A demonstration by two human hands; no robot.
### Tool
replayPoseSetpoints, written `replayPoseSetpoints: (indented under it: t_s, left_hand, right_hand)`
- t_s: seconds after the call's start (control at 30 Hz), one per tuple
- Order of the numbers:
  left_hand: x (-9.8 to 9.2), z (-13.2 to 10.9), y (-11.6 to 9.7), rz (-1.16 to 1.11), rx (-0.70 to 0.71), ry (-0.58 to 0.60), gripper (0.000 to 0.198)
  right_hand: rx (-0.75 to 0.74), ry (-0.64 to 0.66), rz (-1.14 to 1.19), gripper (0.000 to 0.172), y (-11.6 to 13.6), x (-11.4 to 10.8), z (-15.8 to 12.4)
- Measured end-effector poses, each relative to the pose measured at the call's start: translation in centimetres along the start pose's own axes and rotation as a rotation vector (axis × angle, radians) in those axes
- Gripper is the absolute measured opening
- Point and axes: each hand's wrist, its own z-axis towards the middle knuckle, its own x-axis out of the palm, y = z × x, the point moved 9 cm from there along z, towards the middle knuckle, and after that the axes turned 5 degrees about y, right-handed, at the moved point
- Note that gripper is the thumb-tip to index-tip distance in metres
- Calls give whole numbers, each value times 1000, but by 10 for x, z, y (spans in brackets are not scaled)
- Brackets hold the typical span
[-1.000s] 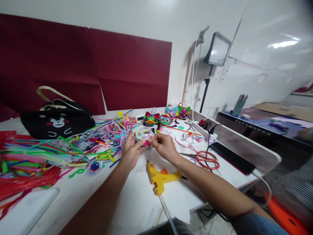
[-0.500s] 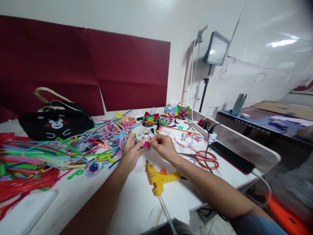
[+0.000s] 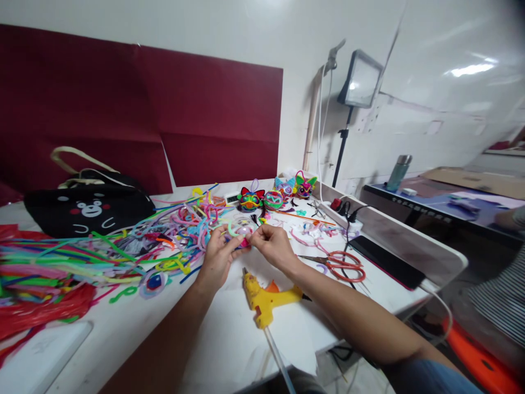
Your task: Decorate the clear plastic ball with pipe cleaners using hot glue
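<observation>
My left hand [image 3: 219,254] grips a clear, round plastic ball [image 3: 243,225] from its left side, thumb across the front and fingers around it. Light green and deep pink fuzzy pipe cleaner pieces show on the ball. At the ball's right edge my right hand [image 3: 273,246] is closed in a pinch, with the thumb and index finger together; what lies between those fingertips is too small to make out. Just below the hands a yellow hot glue gun [image 3: 264,301] rests on the white table, a long clear glue stick [image 3: 279,355] protruding from its back end.
Tangled pipe cleaners [image 3: 172,235] cover the left, before a black bag [image 3: 90,210]. Several finished colourful ornaments [image 3: 250,200] stand at the back. On the right lie orange-handled scissors [image 3: 344,265], a black phone [image 3: 385,261] with a cable, and a power strip [image 3: 348,216].
The view has shifted slightly, so the surroundings sit a little further left. Both hands keep nearly the same hold on the ball.
</observation>
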Motion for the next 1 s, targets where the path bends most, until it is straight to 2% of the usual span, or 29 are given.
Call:
replayPoseSetpoints:
  t_s: [0.23, 0.47, 1.0]
  left_hand:
    - [0, -1, 2, -13, -16, 2, 46]
    - [-1, 0, 2, -103, -17, -25, 31]
    - [-4, 0, 2, -60, 2, -45, 37]
  right_hand:
    - [26, -25, 0, 22, -3, -2, 0]
    - [64, -49, 31, 20, -8, -3, 0]
    - [123, -36, 35, 23, -13, -1, 0]
